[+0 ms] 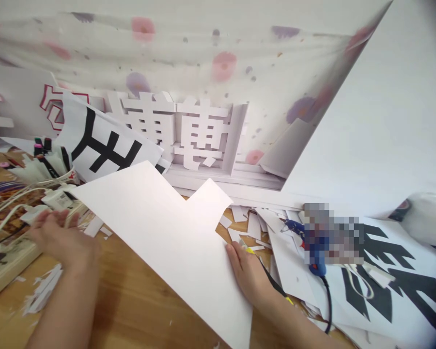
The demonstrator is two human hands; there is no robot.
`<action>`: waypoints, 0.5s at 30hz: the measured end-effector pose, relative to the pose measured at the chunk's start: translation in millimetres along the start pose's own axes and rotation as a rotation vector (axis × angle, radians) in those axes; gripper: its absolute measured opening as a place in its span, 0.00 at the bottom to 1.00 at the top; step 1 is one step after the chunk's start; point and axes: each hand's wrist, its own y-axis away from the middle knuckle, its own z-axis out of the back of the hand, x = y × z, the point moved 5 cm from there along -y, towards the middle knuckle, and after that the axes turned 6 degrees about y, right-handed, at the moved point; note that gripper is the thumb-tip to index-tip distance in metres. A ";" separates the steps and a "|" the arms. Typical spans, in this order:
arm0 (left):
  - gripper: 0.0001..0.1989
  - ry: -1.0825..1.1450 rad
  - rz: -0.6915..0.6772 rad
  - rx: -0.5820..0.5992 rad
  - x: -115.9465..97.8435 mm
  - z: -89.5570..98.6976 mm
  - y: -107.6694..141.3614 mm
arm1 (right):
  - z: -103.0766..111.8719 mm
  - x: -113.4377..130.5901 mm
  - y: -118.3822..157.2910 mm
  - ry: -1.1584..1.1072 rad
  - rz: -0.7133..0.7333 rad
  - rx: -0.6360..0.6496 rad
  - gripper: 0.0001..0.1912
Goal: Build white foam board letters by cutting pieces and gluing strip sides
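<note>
Head camera view: the white sheet (174, 237), notched along its far edge, is positioned at the centre, over the wooden table (127, 305). Right hand (249, 271): located at the sheet's right edge, fingers clamped on that edge; the underside of the grip is hidden. A yellow-and-black tool (274, 282) extends beside this hand toward the near right; whether the hand also grips it cannot be determined. Left hand (63, 240): located left of the sheet and apart from it, palm turned upward, fingers slightly bent and free of any load, beside the white power strip (20, 259). Far left: a container of marker pens (51, 165) and a printed sheet (111, 145) bearing a black character. Far centre: white cut-out characters (203, 128) stand upright. Right: a blue glue gun (317, 264), partly pixelated, lies near paper scraps (254, 226).
</note>
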 end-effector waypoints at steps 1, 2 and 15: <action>0.12 0.105 -0.027 -0.199 -9.7 13.6 0.6 | -4.9 1.2 -0.4 0.057 -0.009 0.034 0.16; 0.10 0.180 -0.031 -0.288 -17.9 20.5 2.9 | -9.8 2.9 -0.9 0.102 -0.015 0.067 0.15; 0.07 0.373 -0.215 -0.051 -38.1 10.0 33.4 | -21.3 16.2 -11.0 0.197 -0.001 0.086 0.16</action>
